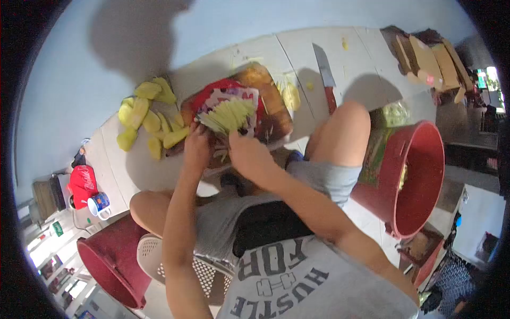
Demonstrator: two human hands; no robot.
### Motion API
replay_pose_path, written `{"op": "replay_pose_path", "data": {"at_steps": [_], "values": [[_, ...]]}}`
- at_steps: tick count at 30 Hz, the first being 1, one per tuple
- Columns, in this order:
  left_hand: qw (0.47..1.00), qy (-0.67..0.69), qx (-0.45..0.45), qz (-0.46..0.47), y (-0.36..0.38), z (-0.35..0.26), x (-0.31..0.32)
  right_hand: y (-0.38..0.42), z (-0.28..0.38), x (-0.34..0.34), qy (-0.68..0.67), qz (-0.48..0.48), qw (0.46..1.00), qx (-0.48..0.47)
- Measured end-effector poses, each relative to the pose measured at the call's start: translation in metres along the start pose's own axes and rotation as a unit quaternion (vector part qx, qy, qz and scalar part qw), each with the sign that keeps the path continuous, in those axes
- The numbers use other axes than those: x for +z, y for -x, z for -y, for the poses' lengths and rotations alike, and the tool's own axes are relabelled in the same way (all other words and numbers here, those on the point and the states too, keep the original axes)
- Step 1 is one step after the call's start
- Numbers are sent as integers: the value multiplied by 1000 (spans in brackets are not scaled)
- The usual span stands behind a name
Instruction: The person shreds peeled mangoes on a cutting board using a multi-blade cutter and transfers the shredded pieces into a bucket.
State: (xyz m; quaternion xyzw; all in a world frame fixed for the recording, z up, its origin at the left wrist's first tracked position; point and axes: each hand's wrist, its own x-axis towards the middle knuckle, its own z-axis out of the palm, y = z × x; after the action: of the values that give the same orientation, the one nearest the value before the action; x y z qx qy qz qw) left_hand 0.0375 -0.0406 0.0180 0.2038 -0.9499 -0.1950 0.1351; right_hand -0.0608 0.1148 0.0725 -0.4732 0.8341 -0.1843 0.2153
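Observation:
Pale green fruit strips [227,115] lie side by side in a row over a red and white printed plastic bag [217,91]. The bag rests on a stained wooden cutting board [276,109]. My left hand [197,144] is closed at the lower left edge of the strips and bag. At their lower right edge, my right hand [248,154] is closed too; its fingertips are partly hidden. A few loose strips show between my hands. Peeled yellow-green fruit pieces [139,110], which look like mango, are heaped left of the board.
A knife [325,74] with a red handle lies right of the board. A large red bucket [419,181] stands by my right knee, another red bucket [114,260] at lower left. A mug [99,204] sits near the left. Cardboard boxes [427,58] are at far right.

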Motion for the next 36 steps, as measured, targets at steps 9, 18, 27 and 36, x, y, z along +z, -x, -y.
{"op": "replay_pose_path", "data": {"at_steps": [9, 18, 27, 36], "values": [[995, 92, -3, -34, 5, 2, -5, 9, -2, -31, -69, 19, 997, 25], [988, 124, -56, -68, 12, 1, 8, 23, -16, -31, -81, 0, 997, 14], [993, 97, 7, -64, 15, 3, 1, 19, -17, -25, -29, 11, 999, 40], [990, 134, -20, -30, 12, 2, 3, 10, 1, -8, 0, 13, 1000, 7]]}}
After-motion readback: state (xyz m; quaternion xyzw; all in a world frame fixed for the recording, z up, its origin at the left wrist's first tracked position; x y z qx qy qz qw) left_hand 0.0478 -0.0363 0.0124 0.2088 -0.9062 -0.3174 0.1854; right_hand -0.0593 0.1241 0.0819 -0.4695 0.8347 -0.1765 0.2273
